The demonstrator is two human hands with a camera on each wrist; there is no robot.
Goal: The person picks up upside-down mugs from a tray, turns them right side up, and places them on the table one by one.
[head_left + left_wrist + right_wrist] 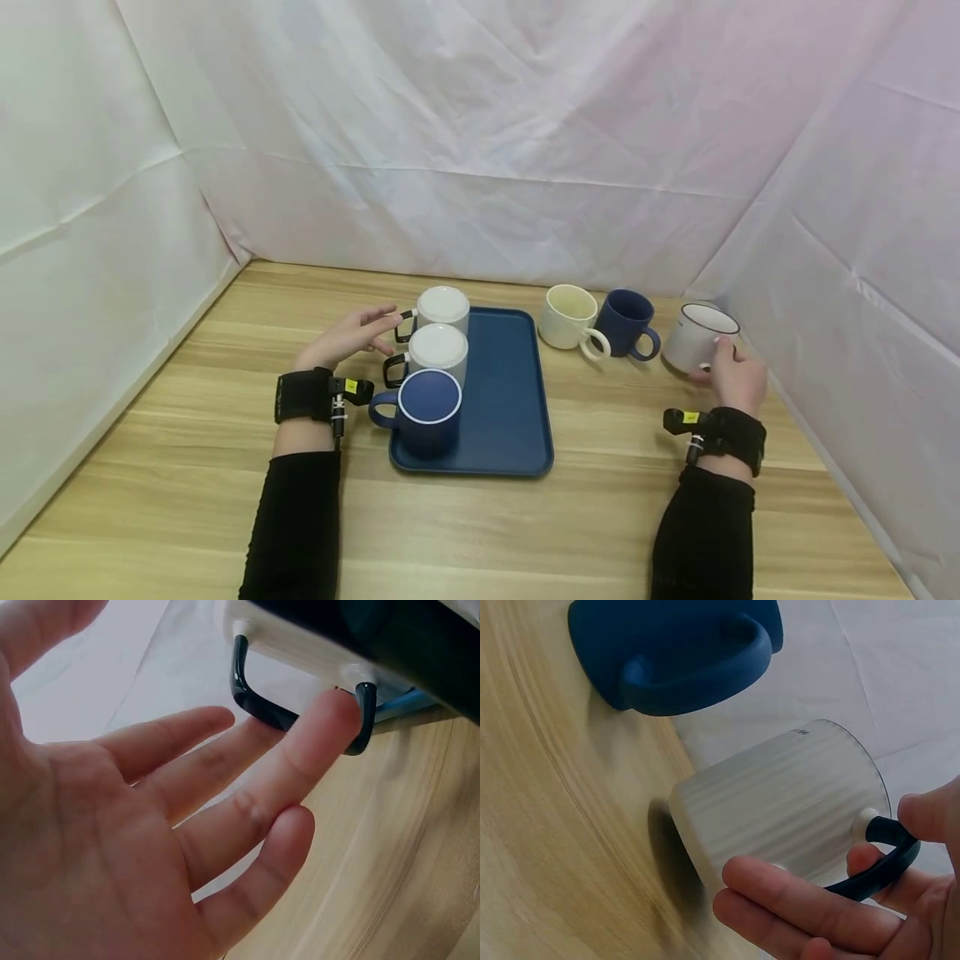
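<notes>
Head view, right hand (735, 377) holding mug (693, 333)

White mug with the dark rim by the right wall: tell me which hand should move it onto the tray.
Right. The right hand already has fingers on that mug at its handle; the left hand is across the tray.

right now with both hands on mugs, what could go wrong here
The right hand grips the white dark-rimmed mug by its dark handle, and the mug looks tilted; it might slip or knock the nearby dark blue mug. The left hand touches the black handle of the rear white upside-down mug with straight fingers. A push could slide it against the other two mugs packed along the blue plastic tray.
</notes>
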